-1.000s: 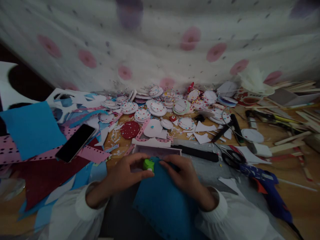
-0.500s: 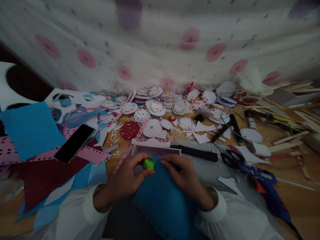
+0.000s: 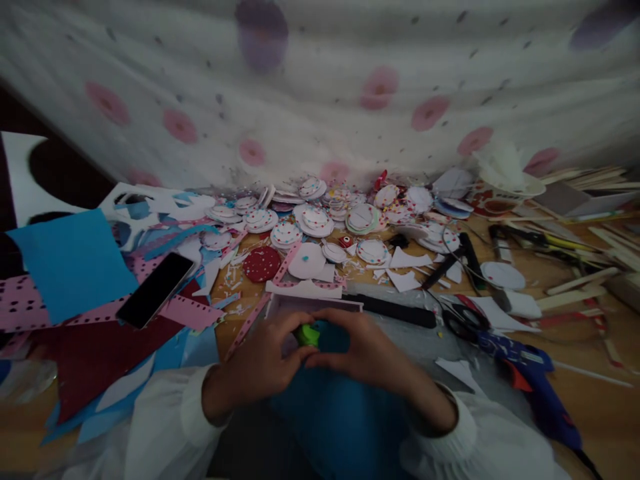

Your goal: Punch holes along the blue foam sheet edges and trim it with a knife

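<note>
A small bright green crumpled-looking piece [image 3: 308, 335] is gripped in the fingers of my left hand [image 3: 260, 353], in front of the pale open box. My right hand [image 3: 373, 347] curves in from the other side, thumb and fingertips close to the green piece. Between and below the hands spreads a blue sheet [image 3: 330, 413], bulging toward me. The right fingers are bent around its upper part; their exact contact is partly hidden. The box [image 3: 315, 304] shows only its far rim and inside.
Stacked paper discs with dotted pins [image 3: 313, 220] line the back. A phone [image 3: 156, 290] lies on paper scraps at left. Scissors [image 3: 465, 319], a blue glue gun [image 3: 530, 373], a black rod [image 3: 395, 310] and wooden sticks [image 3: 575, 293] lie at right.
My right hand has moved inward and turned, its thumb now close to my left fingertips. The green piece has shifted slightly right, and the blue sheet's upper part has changed shape.
</note>
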Tool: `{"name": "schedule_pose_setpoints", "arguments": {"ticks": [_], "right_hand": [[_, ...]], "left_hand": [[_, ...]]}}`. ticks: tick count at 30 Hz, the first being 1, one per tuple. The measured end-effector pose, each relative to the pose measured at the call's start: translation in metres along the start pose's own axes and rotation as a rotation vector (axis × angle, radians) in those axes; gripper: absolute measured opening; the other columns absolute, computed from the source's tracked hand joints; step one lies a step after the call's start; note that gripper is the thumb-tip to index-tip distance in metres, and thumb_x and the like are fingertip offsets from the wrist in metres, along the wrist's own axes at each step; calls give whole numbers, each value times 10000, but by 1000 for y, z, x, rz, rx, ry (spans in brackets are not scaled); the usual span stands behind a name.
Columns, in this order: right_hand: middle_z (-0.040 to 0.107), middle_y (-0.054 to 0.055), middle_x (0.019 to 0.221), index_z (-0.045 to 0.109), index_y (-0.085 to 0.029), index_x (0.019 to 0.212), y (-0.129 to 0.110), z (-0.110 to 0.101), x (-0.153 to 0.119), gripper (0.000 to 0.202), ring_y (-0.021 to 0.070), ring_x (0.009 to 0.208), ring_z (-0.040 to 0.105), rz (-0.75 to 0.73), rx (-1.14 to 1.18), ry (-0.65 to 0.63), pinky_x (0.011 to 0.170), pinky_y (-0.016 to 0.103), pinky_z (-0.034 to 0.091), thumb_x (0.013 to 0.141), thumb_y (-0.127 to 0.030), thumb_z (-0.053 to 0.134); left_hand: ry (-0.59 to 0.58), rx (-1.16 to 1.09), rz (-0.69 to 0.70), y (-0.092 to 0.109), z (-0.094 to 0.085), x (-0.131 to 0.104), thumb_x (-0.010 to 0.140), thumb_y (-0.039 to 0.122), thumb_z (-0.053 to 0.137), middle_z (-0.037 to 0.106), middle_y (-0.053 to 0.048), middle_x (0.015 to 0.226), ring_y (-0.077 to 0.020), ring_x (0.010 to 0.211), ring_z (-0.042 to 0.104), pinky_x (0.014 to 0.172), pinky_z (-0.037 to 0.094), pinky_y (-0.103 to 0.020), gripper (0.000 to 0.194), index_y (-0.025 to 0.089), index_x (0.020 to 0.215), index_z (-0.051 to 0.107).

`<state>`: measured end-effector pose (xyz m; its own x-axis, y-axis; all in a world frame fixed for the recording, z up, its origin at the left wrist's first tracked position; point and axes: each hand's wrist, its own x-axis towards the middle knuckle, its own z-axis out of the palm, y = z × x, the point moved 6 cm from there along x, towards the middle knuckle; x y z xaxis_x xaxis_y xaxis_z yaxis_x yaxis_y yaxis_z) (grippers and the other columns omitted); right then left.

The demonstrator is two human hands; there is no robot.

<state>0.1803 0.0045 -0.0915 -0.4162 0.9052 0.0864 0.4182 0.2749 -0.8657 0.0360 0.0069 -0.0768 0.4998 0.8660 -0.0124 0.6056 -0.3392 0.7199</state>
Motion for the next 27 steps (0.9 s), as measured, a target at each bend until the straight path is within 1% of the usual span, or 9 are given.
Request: {"name": "schedule_pose_setpoints", "arguments": {"ticks": [3,6,10,12,14,16,17,21,27], "right_hand": [[742,48,948,663,-202,1015,1,-1,4,431,239,888,688,41,28,27,794,349,514,661,-380,832],[740,48,937,659,-195,998,-2,-3,7,399,234,888,684,16,35,62,788,340,503,674,-356,828],[729,71,1004,642,-186,1080,-6,-2,9,469,237,915,675,-31,-2,-37,790,338,505,691,-389,809],[712,83,1078,620,-186,1151,-6,-4,8,525,237,955,664,-45,-37,-100,814,337,501,688,-340,813],[727,74,1010,660,-173,1071,-5,-9,8,365,219,889,669,-34,-96,-116,773,309,498,735,-260,772],[726,40,819,694,-163,874,-3,-15,8,83,175,732,652,-9,-130,-79,660,260,476,807,-211,691],[705,19,735,687,-164,793,-2,-18,7,62,153,663,627,0,-128,-53,606,239,451,833,-200,657],[666,-14,655,671,-175,732,-5,-23,7,109,115,576,569,-18,-102,23,531,208,388,837,-189,646],[685,-4,675,695,-191,772,-6,-23,6,115,131,603,595,-41,-74,31,575,217,430,854,-221,620]], "left_hand": [[0,25,21,2,1,0,821,176,571,682,-36,1142,-218,1035,630,899,494,-341,403,254,1216,592],[26,4,2,2,-1,3,820,193,583,693,-44,1116,-222,1003,638,893,495,-348,395,245,1211,604],[-39,-99,-99,-1,-4,6,799,249,627,720,-43,1036,-213,937,657,852,520,-336,328,221,1125,654],[-59,-164,-154,-3,-7,7,781,277,652,720,-39,1043,-206,936,662,849,529,-324,327,213,1102,660],[-63,-213,-190,-4,-11,6,762,314,682,720,-39,1047,-207,942,665,849,536,-317,345,207,1089,661],[-68,-231,-207,-5,-14,4,743,350,708,725,-40,1030,-212,937,670,841,543,-317,374,205,1084,662],[-73,-230,-213,-5,-14,3,735,358,718,728,-40,1018,-214,929,674,834,547,-319,387,206,1086,662],[-78,-220,-199,-3,-16,1,719,347,741,727,-39,1030,-211,926,675,839,549,-320,409,215,1096,658],[-64,-256,-210,-4,-13,0,704,331,745,719,-38,1023,-203,919,667,839,546,-327,406,214,1083,655]]}}
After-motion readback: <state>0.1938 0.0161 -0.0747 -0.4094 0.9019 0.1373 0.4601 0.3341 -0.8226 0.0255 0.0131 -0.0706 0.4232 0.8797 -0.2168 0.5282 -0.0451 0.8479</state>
